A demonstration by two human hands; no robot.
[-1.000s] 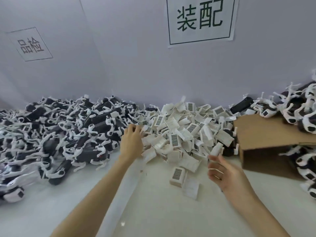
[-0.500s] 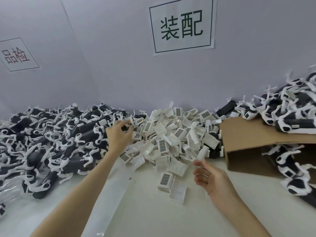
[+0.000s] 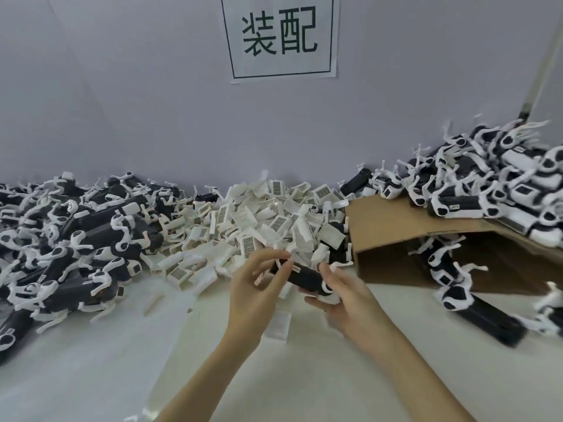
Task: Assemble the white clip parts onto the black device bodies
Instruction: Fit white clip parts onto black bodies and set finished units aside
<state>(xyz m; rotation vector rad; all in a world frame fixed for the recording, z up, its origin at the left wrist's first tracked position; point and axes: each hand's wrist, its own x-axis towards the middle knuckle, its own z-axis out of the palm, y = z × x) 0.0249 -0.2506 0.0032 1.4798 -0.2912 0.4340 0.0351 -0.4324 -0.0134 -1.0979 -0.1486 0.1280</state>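
Black device body (image 3: 304, 277) now gripped between both hands (image 3: 307, 287), previously apart

Your white tabletop (image 3: 91, 376) carries three heaps along its far edge: black device bodies (image 3: 76, 248) with white fittings toward the far-left corner, loose white clip parts (image 3: 268, 220) at the middle, and a tipped cardboard box (image 3: 393, 239) spilling more devices (image 3: 475, 303) toward the far-right corner.
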